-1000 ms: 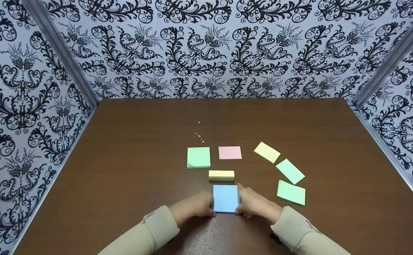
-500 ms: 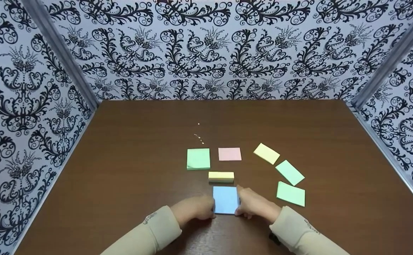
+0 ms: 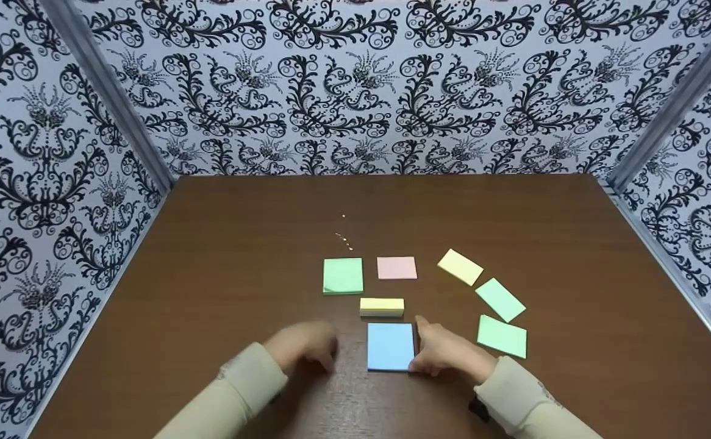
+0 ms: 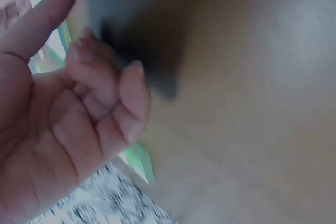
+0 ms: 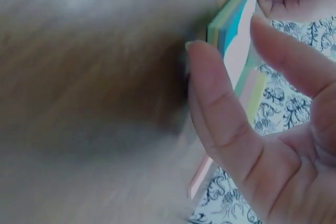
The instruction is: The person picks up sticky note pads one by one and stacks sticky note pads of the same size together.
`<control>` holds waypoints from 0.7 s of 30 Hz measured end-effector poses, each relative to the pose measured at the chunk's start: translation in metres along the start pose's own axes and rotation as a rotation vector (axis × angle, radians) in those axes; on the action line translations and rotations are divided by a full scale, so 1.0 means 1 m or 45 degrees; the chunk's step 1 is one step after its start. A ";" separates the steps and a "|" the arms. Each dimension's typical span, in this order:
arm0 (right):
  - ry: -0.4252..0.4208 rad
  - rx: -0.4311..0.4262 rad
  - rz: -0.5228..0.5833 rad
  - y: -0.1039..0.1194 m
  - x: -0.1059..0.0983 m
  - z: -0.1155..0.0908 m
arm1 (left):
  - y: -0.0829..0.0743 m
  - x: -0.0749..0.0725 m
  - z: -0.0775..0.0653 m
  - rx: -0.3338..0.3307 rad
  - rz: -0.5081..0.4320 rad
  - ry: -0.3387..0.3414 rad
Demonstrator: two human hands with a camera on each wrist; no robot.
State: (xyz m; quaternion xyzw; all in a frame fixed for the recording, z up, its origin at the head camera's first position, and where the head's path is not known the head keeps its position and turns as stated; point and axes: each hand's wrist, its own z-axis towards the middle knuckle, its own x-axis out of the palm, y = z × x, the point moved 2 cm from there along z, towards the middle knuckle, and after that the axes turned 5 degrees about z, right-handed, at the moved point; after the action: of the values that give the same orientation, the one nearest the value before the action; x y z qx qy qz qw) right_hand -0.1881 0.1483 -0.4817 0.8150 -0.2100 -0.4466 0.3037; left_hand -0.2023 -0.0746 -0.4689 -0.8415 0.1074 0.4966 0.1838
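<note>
A blue sticky note pad [image 3: 390, 347] lies flat near the front of the table. In the right wrist view this stack [image 5: 227, 31] shows layered yellow, green and blue edges. My right hand [image 3: 447, 349] is at its right side, thumb by the near corner and index finger stretched past the far corner; whether they touch it I cannot tell. Away to the left of the pad is my left hand [image 3: 305, 344], blurred, holding nothing. In the left wrist view its fingers [image 4: 107, 87] are loosely bent. Just behind the blue pad sits a thick yellow pad [image 3: 382, 306].
Farther back lie a square green pad [image 3: 342, 276] and a pink pad [image 3: 397, 267]. To the right, a yellow pad [image 3: 460, 267] and two green ones [image 3: 500, 299] form a curve. Patterned walls [image 3: 368, 91] enclose the brown table [image 3: 239, 256].
My left hand has let go of the blue pad's left side and moved left. The right hand has shifted slightly off the pad's right edge. The pads keep their places.
</note>
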 end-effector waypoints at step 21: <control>-0.105 -0.022 -0.002 -0.016 -0.025 -0.013 | 0.044 -0.019 0.088 0.127 0.033 -0.481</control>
State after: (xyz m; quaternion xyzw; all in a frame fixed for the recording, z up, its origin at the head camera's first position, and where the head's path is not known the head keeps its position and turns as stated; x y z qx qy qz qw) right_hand -0.1883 0.1794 -0.4720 0.7934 -0.2180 -0.4818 0.3014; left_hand -0.2977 -0.0782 -0.5001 -0.7218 0.1062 0.6419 0.2358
